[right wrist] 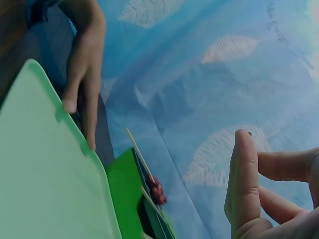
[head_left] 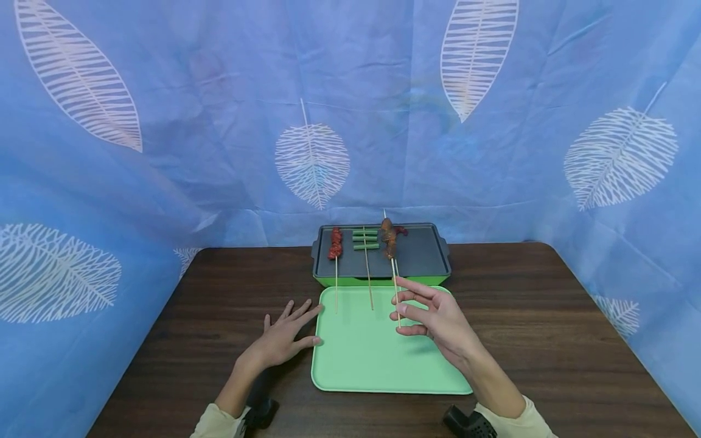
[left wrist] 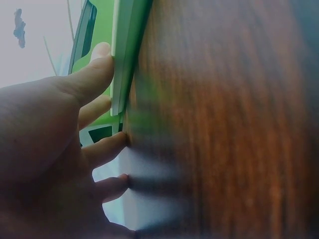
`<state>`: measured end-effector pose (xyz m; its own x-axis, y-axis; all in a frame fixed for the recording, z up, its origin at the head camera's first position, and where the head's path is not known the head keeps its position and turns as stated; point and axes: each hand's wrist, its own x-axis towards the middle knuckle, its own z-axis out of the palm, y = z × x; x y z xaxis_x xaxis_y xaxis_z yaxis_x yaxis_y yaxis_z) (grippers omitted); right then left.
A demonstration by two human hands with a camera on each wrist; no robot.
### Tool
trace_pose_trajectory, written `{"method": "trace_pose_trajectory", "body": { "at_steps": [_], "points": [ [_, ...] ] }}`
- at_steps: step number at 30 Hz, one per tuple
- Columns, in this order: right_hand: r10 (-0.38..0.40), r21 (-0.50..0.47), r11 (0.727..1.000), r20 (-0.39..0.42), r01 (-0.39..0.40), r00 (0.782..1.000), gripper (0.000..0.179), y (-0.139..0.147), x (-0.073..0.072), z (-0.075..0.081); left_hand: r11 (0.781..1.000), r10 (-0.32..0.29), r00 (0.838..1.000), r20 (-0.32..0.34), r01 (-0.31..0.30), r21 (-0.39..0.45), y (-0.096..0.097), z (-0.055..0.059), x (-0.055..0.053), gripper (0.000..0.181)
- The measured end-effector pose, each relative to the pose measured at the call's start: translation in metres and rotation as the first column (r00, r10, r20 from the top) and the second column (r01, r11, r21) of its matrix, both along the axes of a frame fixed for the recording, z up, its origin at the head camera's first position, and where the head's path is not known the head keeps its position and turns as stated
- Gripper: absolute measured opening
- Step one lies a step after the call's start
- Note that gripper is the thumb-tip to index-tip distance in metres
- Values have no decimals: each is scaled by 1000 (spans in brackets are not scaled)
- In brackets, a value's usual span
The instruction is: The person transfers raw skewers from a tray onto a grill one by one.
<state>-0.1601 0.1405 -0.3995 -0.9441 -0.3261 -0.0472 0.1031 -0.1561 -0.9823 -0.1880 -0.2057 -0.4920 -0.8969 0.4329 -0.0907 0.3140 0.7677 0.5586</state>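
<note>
My right hand (head_left: 435,316) pinches the bare lower stick of a skewer of brown meat (head_left: 389,238), held up over the grill pan's right half. Behind it, a dark red meat skewer (head_left: 402,231) is mostly hidden. Left of these, a skewer of green vegetable pieces (head_left: 366,239) and a red meat skewer (head_left: 335,243) lie on the dark grill pan (head_left: 424,249), their sticks reaching over the light green tray (head_left: 383,371). With fingers spread, my left hand (head_left: 282,340) rests at the tray's left edge; its thumb (left wrist: 97,67) touches the rim in the left wrist view.
The grill pan's green base (head_left: 350,281) stands directly behind the tray on the dark wooden table (head_left: 547,316). A blue cloth with white leaf prints (head_left: 312,164) hangs behind the table and along both sides.
</note>
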Motion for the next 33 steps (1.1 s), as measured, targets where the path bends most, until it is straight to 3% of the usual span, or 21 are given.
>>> {"method": "trace_pose_trajectory", "body": {
  "at_steps": [11, 20, 33],
  "points": [
    [-102, 32, 994, -22, 103, 995, 59, 33, -19, -6, 999, -18, 1000, -17, 18, 39, 0, -1, 2, 73],
    [-167, -12, 986, 37, 168, 985, 61, 53, -35, -19, 1000, -9, 1000, 20, 8, 18, 0, 5, 2, 72],
    [-201, -25, 979, 100, 204, 975, 61, 72, -50, -45, 999, -17, 1000, -9, 18, 35, 1, 7, 4, 72]
  ]
}}
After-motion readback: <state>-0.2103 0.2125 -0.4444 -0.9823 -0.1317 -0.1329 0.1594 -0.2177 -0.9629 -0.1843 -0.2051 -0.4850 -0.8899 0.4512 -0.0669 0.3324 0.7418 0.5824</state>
